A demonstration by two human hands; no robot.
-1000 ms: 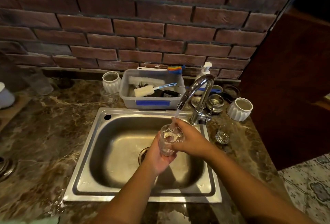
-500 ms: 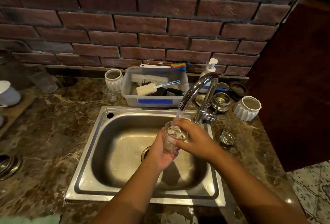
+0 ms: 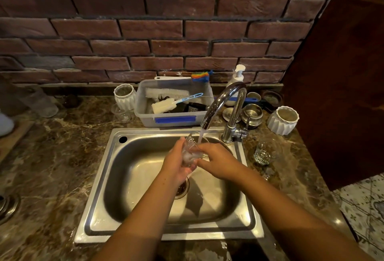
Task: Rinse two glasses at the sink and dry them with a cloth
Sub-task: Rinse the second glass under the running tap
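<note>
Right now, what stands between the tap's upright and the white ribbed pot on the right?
A round steel container stands there on the counter, as the head view shows.

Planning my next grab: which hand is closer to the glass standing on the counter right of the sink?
Right. The right hand is over the basin, just left of the counter glass; the left hand is farther left, gripping the glass under the tap.

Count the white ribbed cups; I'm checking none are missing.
2: a cup left of the tub, a cup right of the faucet. More might hide behind the tub.
</note>
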